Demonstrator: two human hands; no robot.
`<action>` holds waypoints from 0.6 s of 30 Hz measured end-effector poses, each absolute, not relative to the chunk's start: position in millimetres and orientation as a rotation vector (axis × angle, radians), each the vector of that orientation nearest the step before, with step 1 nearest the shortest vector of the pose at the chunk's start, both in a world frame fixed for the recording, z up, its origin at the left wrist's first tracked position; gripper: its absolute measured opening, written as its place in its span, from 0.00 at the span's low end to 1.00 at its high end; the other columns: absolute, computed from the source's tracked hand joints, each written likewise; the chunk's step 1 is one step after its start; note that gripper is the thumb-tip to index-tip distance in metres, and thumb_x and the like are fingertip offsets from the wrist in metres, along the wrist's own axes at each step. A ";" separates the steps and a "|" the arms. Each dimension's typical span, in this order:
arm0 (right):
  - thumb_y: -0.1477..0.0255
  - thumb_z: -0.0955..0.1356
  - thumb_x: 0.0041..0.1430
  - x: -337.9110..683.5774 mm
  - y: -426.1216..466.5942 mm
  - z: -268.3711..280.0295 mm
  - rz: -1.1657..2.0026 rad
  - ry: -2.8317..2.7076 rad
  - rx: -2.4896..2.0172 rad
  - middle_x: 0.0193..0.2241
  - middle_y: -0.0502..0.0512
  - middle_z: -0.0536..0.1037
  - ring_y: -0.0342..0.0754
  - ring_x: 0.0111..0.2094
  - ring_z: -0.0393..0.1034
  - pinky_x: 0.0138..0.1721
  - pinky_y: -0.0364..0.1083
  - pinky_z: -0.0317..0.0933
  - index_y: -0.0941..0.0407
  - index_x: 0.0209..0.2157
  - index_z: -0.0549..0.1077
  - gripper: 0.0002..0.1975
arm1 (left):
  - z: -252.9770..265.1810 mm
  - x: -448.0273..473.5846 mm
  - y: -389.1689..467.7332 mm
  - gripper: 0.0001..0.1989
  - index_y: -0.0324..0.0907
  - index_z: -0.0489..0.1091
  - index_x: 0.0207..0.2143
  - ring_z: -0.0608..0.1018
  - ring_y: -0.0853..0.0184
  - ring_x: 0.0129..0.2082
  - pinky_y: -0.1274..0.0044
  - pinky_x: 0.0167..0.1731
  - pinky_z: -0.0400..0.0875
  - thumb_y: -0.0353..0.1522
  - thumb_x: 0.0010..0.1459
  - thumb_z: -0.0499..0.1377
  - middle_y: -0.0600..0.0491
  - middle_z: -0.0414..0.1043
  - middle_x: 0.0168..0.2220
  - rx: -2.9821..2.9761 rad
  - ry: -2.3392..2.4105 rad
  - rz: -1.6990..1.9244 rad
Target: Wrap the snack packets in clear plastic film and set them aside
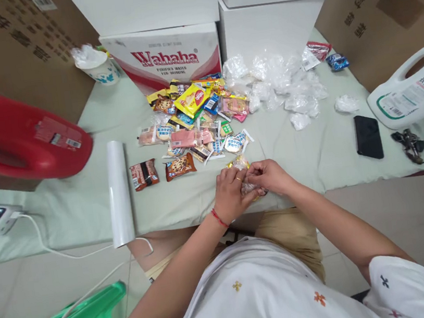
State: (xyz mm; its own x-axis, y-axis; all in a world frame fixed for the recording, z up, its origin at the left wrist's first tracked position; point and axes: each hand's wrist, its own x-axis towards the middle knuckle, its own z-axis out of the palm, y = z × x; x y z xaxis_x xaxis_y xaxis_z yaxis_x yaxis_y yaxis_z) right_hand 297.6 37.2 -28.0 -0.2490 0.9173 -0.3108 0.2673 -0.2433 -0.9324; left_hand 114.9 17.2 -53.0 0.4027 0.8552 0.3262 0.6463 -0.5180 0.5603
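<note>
At the table's front edge, my left hand (231,192) lies over a snack packet (239,162) with yellow on it and clear crinkled plastic wrap around it, the fingers and thumb closed about it. My right hand (270,176) meets it from the right, thumb and fingertips pinched on the clear wrap. Both hands cover most of the packet. Just beyond them lies a pile of wrapped snacks (192,101), including a yellow packet on top. A brown cookie packet (180,167) and a dark red-brown packet (144,175) lie to the left.
Crumpled clear plastic bundles (280,83) lie at the back right. A white roll (118,193) stands left of the packets. A phone (368,137), a white jug (414,83), a red jug (15,139), a paper cup (99,69) and a Wahaha carton (166,57) surround the area.
</note>
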 end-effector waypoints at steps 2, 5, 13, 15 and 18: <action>0.59 0.71 0.56 303.7 36.3 -22.8 1.548 -1.512 -1.421 0.21 0.47 0.72 0.42 0.21 0.64 0.23 0.41 0.59 0.58 0.33 0.76 0.15 | -56.1 118.8 17.9 0.25 0.40 0.75 0.51 0.69 0.54 0.46 0.63 0.48 0.66 0.49 0.61 0.63 0.44 0.72 0.43 2.271 1.338 0.869; 0.61 0.67 0.65 327.7 26.1 -15.3 1.297 -1.672 -1.282 0.36 0.56 0.80 0.47 0.32 0.75 0.33 0.47 0.72 0.56 0.45 0.77 0.15 | -59.4 118.3 21.9 0.15 0.42 0.76 0.48 0.71 0.57 0.44 0.66 0.46 0.66 0.42 0.65 0.61 0.47 0.73 0.41 2.199 1.280 0.911; 0.77 0.64 0.70 355.6 -9.2 -33.9 0.282 -2.606 -0.820 0.62 0.60 0.74 0.55 0.63 0.66 0.62 0.59 0.66 0.52 0.65 0.68 0.23 | -61.1 115.8 30.2 0.09 0.44 0.79 0.43 0.73 0.62 0.39 0.69 0.43 0.67 0.33 0.68 0.58 0.50 0.75 0.35 2.104 1.137 1.139; 0.76 0.64 0.71 347.2 -4.0 -43.4 0.198 -2.658 -0.785 0.63 0.61 0.73 0.55 0.65 0.64 0.64 0.58 0.64 0.54 0.67 0.66 0.25 | -60.0 116.1 31.8 0.09 0.44 0.79 0.42 0.73 0.62 0.38 0.70 0.41 0.67 0.33 0.68 0.58 0.50 0.75 0.34 2.098 1.135 1.159; 0.73 0.65 0.71 340.1 5.3 -48.1 0.180 -2.696 -0.746 0.63 0.64 0.72 0.54 0.66 0.63 0.66 0.56 0.63 0.59 0.68 0.64 0.26 | -58.0 116.9 32.0 0.09 0.44 0.80 0.41 0.73 0.62 0.38 0.69 0.41 0.68 0.32 0.67 0.59 0.50 0.75 0.34 2.127 1.178 1.152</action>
State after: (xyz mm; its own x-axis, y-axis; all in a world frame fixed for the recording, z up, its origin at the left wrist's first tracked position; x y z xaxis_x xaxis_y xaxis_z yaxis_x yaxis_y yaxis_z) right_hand 340.1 5.3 -48.1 -0.8055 0.5189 0.2863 0.4761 0.8543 -0.2087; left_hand 116.9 32.0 -58.0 0.2874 0.8443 0.4523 0.4713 -0.5358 0.7006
